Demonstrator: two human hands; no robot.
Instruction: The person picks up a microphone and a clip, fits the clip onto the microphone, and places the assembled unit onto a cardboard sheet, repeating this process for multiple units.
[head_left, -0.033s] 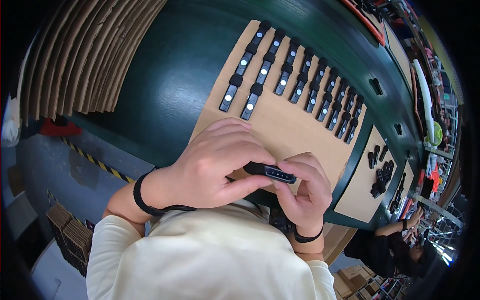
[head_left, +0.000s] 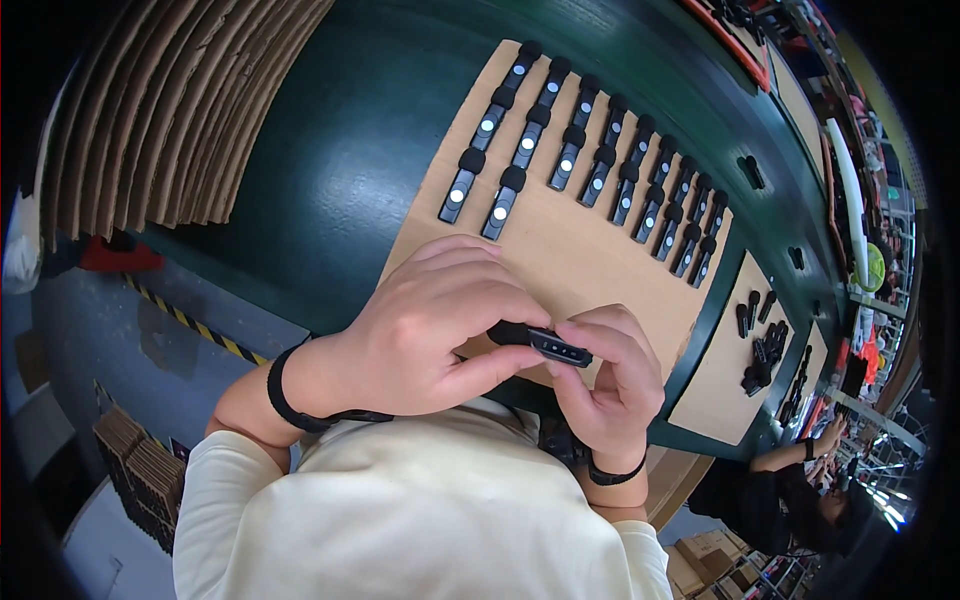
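Both my hands hold one small black oblong device [head_left: 550, 344] close to my chest, above the near edge of a brown cardboard sheet [head_left: 580, 265]. My left hand [head_left: 430, 320] grips its left end, and my right hand [head_left: 612, 385] pinches its right end from below. Two rows of the same black devices [head_left: 590, 165], each with a round cap and a white dot, lie side by side on the far part of the sheet. The sheet rests on a dark green table [head_left: 340, 150].
A stack of corrugated cardboard [head_left: 170, 120] stands on edge at the left. To the right lies a second cardboard sheet [head_left: 715, 385] with a heap of small black parts [head_left: 762, 352]. Another person [head_left: 790, 490] works at the lower right.
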